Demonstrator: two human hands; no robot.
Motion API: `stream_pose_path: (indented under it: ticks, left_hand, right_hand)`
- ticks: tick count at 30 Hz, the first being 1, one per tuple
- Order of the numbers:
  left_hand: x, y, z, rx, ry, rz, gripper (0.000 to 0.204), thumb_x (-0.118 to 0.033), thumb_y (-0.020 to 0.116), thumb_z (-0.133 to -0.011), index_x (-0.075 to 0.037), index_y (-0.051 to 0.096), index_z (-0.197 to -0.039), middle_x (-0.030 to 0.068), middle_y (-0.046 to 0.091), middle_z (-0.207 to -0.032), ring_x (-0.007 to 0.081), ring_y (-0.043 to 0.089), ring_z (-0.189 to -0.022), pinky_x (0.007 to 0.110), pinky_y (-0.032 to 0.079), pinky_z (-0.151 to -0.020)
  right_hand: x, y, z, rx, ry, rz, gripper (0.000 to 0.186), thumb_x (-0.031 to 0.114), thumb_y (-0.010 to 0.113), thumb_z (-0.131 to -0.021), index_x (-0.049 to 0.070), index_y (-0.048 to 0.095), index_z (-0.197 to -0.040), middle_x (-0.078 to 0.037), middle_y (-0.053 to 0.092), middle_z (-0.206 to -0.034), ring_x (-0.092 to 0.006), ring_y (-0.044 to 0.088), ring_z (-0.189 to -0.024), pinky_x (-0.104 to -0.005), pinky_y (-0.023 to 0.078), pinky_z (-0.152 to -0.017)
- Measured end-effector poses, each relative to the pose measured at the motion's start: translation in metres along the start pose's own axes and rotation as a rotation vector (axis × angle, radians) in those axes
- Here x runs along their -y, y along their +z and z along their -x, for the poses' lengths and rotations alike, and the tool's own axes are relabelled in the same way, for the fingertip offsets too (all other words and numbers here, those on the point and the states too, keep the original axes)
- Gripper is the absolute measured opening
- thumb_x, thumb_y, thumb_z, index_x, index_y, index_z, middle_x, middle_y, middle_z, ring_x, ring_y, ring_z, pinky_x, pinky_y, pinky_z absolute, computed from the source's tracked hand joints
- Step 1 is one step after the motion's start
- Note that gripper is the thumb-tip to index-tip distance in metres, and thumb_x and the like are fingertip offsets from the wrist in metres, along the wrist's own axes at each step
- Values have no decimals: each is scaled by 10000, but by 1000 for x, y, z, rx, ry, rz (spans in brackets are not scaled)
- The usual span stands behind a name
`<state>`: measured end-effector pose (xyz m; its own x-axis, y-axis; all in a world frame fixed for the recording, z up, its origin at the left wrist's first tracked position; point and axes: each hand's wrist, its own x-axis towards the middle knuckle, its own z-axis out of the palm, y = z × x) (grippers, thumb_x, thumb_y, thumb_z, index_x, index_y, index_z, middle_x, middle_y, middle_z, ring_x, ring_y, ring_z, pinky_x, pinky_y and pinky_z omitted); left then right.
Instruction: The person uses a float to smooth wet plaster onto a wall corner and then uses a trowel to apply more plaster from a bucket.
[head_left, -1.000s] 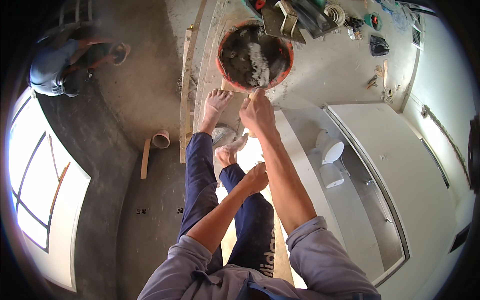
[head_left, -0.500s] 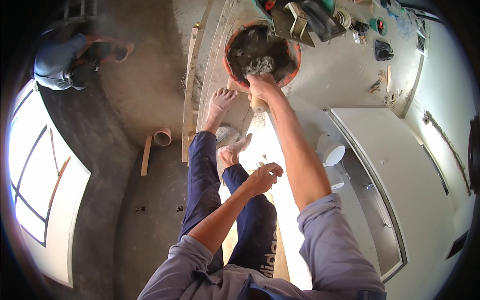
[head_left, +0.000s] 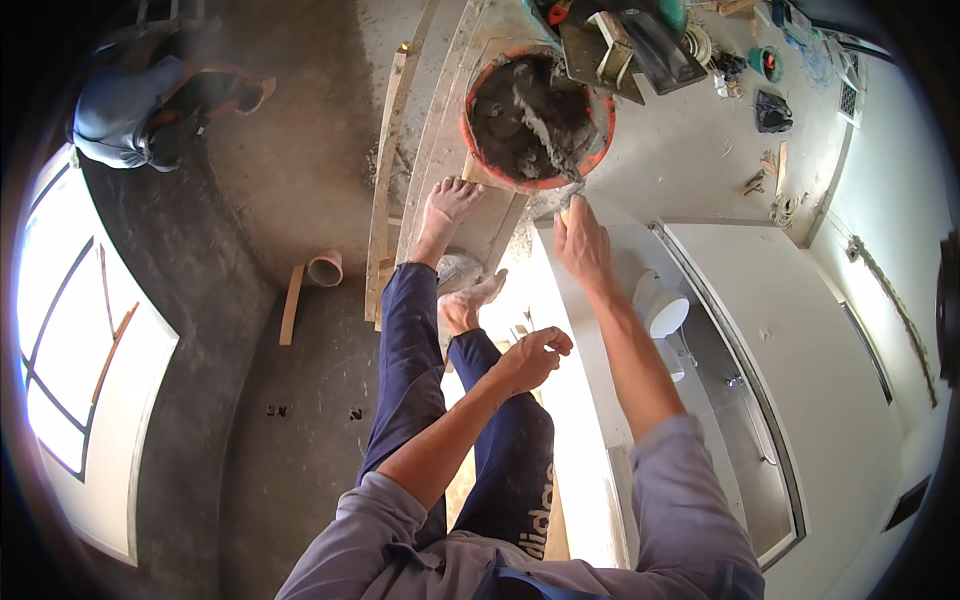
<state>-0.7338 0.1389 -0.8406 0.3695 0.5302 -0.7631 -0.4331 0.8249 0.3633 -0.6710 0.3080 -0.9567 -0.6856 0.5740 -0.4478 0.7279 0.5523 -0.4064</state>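
Note:
My right hand (head_left: 584, 242) is closed round the pale handle of a trowel (head_left: 566, 215), at the near right rim of an orange-red bucket (head_left: 475, 150). Wet grey mortar (head_left: 500, 115) fills much of the bucket. A mortar-coated strip slants across it toward my hand; whether this is the trowel's blade I cannot tell. Over my right thigh, my left hand (head_left: 532, 362) hangs with loosely curled fingers, a gap between thumb and fingers and nothing visible in it.
My bare feet (head_left: 450, 208) are on or beside wooden boards (head_left: 385, 160). Black tools (head_left: 650, 45) lie beyond the bucket. A person (head_left: 125, 115) bends at the far left. White toilet fixtures (head_left: 662, 305) show below right, behind a white partition (head_left: 790, 330). A short pipe (head_left: 326, 268) stands at left.
My right hand has drawn back from over the bucket to just outside its near right rim, turning the trowel's handle. The mortar's surface has shifted. My left hand has barely moved.

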Motion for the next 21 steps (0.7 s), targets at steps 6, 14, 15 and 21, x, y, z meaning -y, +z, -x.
stream_pose_path:
  ticks: [6, 14, 15, 21]
  left_hand:
    - [11, -5, 1, -36, 59, -40, 310, 10, 417, -818, 19, 587, -1077, 104, 630, -1028, 176, 624, -834, 294, 504, -763]
    - [14, 1, -1, -37, 14, -71, 286, 2, 423, -838, 19, 594, -1066, 106, 642, -1004, 166, 626, -810, 291, 508, -749]
    - [14, 0, -5, -34, 10, -70, 286, 1, 421, -839, 14, 598, -1064, 102, 643, -1006, 165, 628, -810, 291, 508, -749]
    - [14, 2, 0, -28, -27, -115, 295, -2, 415, -839, 7, 607, -1063, 94, 647, -1036, 165, 638, -821, 293, 510, -741]
  right_hand:
    - [-25, 31, -6, -4, 39, -183, 296, 203, 559, -925, 8, 413, -1094, -244, 572, -841, -445, 614, -772, -495, 509, -628]
    - [-38, 35, -8, -5, 120, -142, 295, 243, 573, -928, 11, 422, -1031, -236, 574, -781, -435, 618, -743, -492, 490, -577]
    - [-40, 37, -14, 37, 147, -134, 296, 245, 574, -927, 11, 421, -1026, -235, 575, -777, -434, 618, -741, -490, 490, -575]
    - [-42, 33, 15, -78, 53, -226, 275, 187, 617, -865, 12, 452, -999, -235, 583, -774, -441, 617, -749, -499, 499, -633]
